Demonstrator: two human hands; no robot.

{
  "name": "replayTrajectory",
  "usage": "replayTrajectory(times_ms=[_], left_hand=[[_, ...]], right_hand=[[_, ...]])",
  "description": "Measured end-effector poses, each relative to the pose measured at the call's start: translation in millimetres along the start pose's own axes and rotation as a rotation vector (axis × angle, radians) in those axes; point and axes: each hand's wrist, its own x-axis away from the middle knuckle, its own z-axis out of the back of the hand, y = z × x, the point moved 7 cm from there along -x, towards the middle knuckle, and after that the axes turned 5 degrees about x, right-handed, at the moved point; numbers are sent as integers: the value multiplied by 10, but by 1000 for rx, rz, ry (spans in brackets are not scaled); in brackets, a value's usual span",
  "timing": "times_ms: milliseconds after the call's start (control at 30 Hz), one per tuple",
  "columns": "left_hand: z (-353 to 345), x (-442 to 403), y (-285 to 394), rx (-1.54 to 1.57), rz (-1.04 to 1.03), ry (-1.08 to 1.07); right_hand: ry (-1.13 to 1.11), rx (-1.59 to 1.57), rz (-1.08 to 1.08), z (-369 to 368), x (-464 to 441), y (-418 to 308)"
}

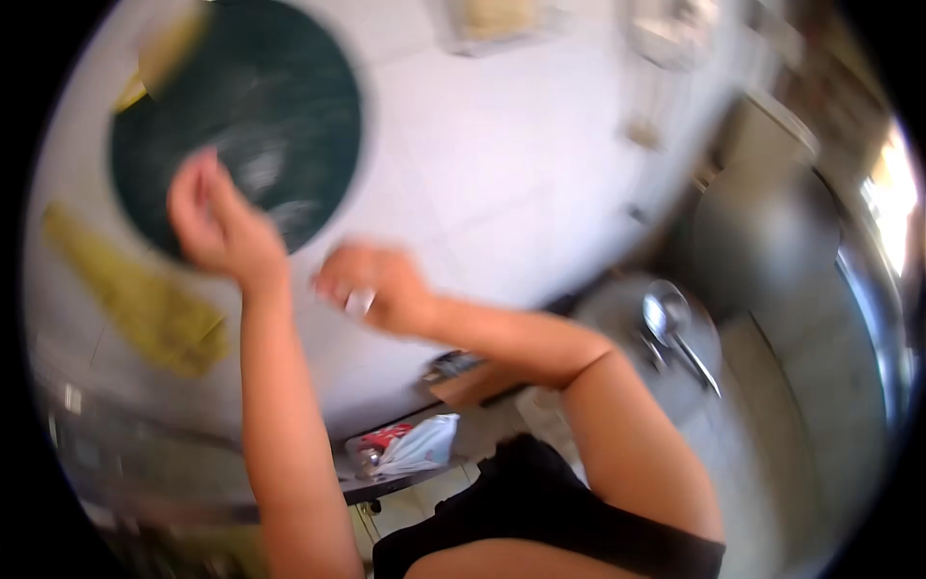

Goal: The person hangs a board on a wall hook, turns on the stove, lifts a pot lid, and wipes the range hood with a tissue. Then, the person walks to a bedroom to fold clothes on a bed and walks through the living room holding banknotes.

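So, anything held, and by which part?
Left hand: nothing visible in its grip. Right hand: a small whitish object at the fingers; too blurred to tell whether or where it's held.

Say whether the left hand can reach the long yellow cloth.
Likely yes: the left hand is by the green disc, the long yellow cloth lies nearby, and nothing visible stands between.

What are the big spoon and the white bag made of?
The big spoon looks like polished metal: it's silvery with bright glints. The white bag seems to be thin, slightly shiny plastic, because it looks crinkled, but the blur leaves some doubt.
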Motion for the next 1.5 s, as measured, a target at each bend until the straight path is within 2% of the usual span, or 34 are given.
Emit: replayTrajectory(times_ms=[33,100,133,167,200,233,267,300,367,400,433,467,500,600,667,700,733,800,867,900,1000,1033,1100,1167,1233,1267,1300,1333,1400,1433,1500], left_hand=[[-38,456,96,70,28,-134],[-114,1456,444,45,-24,-515],[-68,1993,522,134,25,-719],[21,2523,633,204,102,-867],[119,2966,833,208,118,-1006],[237,3376,995,286,191,-1139],[364,3748,1178,381,275,-1248],[493,4100,1423,441,306,-1343],[862,4763,1790,588,554,-1515],[1008,5004,2043,641,640,-1597],[1145,5173,2305,694,631,-1681],[1254,5369,2529,778,560,-1784],[1297,5472,2789,796,483,-1889],[1040,5510,3567,890,282,-1985],[741,5730,3955,988,344,-1948],[532,5877,4133,1038,372,-1933],[308,6051,4396,1136,287,-1862],[-216,6022,5355,1151,273,-1773],[-615,5813,6569,1327,230,-1596],[-759,5846,7105,1396,181,-1597],[-1060,5824,8564,1588,85,-1551],[-1161,5892,8921,1627,32,-1546],[-1355,6193,9564,1698,-79,-1559],[-1617,6650,10105,1811,-38,-1625],[-1811,7070,10649,1865,4,-1729],[-1918,7213,10968,1964,117,-1745],[-2043,7362,11323,2023,106,-1729],[-2144,7494,11656,2077,102,-1721],[-2422,7740,12363,2136,282,-1851],[-2543,7768,12732,2178,212,-1853],[-2744,7710,13505,2228,39,-1842]], right_hand=[[-136,84,-358,-1,617,101],[-200,190,-812,222,2199,135],[-166,153,-1148,463,3032,-51],[-78,324,-1420,808,3702,-479],[76,345,-1691,1116,4399,-994],[72,529,-1879,1438,4999,-1528],[169,730,-1965,1734,5440,-2124],[236,822,-2078,2030,5558,-2783],[602,953,-2213,2401,5949,-3807],[756,953,-2173,2562,5954,-4174],[910,958,-2116,2710,5929,-4518],[1055,952,-2055,2835,5933,-4807],[1155,990,-1879,2992,5964,-5029],[1356,770,-1726,3373,6005,-5279],[1384,429,-1638,3615,6155,-5186],[1306,371,-1636,3814,6141,-5155],[1236,320,-1636,3996,6065,-5199],[1101,292,-1592,4447,5693,-5420],[1330,7,-1418,4887,5560,-5681],[1422,-140,-1315,5101,5494,-5835],[1299,-447,-880,5841,5033,-6406],[1230,-508,-832,6037,5029,-6576],[1356,-428,-770,6495,5063,-6994],[1433,-434,-640,6956,5214,-7363],[1346,-436,-500,7398,5672,-7685],[1291,-420,-435,7627,5757,-7897],[1547,-308,-570,7808,5788,-8174],[1658,-94,-695,8019,5863,-8456],[1854,363,-952,8351,5994,-9159],[1832,656,-1066,8528,6150,-9494],[1887,1004,-1034,8723,6313,-10122]])
